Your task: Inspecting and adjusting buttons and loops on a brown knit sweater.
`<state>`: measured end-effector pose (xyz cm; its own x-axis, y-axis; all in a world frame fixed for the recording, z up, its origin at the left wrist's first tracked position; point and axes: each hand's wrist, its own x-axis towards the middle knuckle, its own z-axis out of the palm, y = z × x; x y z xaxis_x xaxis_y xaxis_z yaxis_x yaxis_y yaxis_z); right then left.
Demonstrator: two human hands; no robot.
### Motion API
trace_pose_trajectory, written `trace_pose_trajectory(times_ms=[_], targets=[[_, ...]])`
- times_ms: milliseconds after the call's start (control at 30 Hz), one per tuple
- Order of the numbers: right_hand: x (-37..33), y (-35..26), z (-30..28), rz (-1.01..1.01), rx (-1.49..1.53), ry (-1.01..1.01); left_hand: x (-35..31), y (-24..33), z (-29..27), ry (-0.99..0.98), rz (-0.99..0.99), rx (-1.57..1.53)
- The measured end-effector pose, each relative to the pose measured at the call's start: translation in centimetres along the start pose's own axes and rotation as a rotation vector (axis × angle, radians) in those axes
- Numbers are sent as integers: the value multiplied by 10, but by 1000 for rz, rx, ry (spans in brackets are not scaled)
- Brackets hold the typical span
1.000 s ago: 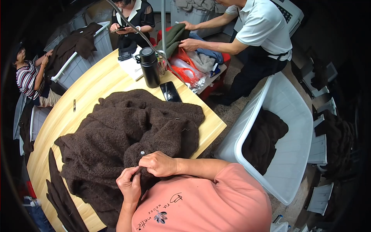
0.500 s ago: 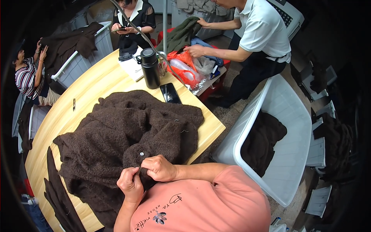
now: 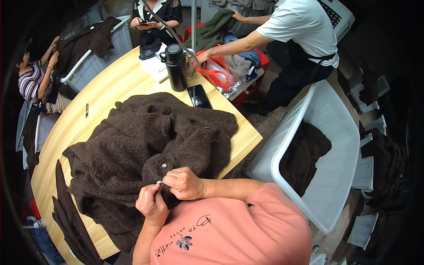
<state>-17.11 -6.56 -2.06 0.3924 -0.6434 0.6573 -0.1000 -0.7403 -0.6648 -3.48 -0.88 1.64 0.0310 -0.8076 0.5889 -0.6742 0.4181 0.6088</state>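
Observation:
A large dark brown knit garment point(image 3: 119, 145) lies heaped on the table before me. My left hand point(image 3: 151, 204) is closed in a pinch at the garment's near edge, thumb and finger at a small shiny button point(image 3: 159, 182). Close against it, my right hand point(image 3: 184, 183) is curled with its fingertips pressed together beside the same button; what they grip is hidden. Just above my hands a second shiny button point(image 3: 164, 165) sits on the knit. Pale thread ends point(image 3: 215, 141) show on the garment's right part.
Thread snips point(image 3: 87, 110) lie on the wooden table point(image 3: 66, 145), beside dark brown pieces point(image 3: 73, 225). Farther back are a black flask point(image 3: 176, 70) and a phone point(image 3: 199, 96). A pale bin point(image 3: 338, 154) holding brown garments stands to the right. Several people are around the table.
A shiny button now shows between my fingertips, where none was visible before. My hands stay close together. The person in white has reached farther left into the red bag.

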Motion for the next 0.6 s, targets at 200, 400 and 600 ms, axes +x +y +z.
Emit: trace_pose_trajectory(times_ms=[200, 400, 600], targets=[[6, -1, 1, 38, -10, 6, 1, 0, 1, 37, -56, 19], [5, -6, -2, 101, 45, -47, -1, 0, 0, 1, -32, -17], [16, 0, 7, 13, 19, -61, 0, 0, 0, 70, 74, 89]])
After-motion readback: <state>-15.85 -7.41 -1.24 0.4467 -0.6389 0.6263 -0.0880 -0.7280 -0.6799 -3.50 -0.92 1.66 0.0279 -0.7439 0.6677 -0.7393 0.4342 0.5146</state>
